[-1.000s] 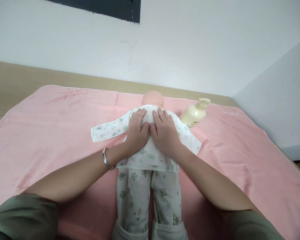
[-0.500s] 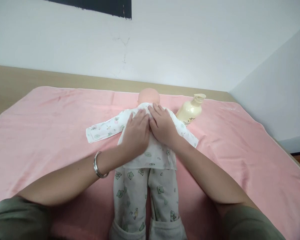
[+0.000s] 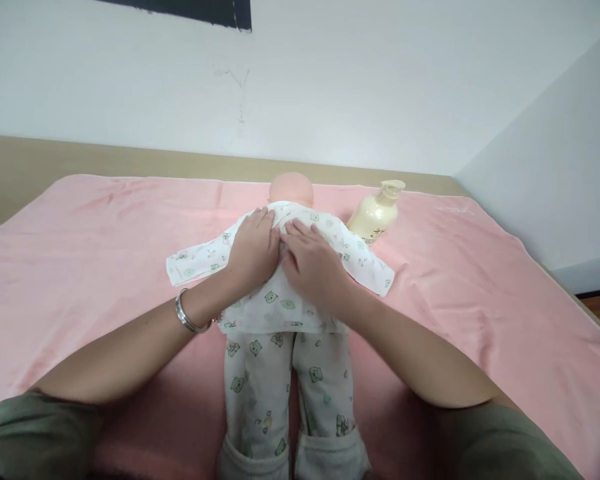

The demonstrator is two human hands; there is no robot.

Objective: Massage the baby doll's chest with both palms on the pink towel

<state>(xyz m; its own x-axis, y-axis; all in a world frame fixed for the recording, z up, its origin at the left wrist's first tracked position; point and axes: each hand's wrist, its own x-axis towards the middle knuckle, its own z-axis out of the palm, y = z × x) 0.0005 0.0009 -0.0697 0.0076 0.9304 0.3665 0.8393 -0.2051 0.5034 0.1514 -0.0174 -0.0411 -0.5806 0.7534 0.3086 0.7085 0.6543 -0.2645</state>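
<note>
A doll (image 3: 286, 307) in a white printed top and trousers lies with its back up and its bald head (image 3: 291, 189) pointing away from me. My left hand (image 3: 255, 245) rests flat on the left side of its upper back, fingers extended toward the shoulder. On the middle and right of the upper back lies my right hand (image 3: 314, 261), fingers stretched out, its fingertips close to my left hand. Neither hand holds anything. The doll's sleeves spread out to both sides.
A cream pump bottle (image 3: 376, 215) leans beside the doll's right-hand sleeve. Pink cloth (image 3: 105, 253) covers most of the wooden surface (image 3: 20, 157). Behind it rises a white wall (image 3: 340, 87), with another wall at the right.
My left hand has moved a little left and up the doll's back. My right hand has shifted left and slightly down. The view has shifted slightly too.
</note>
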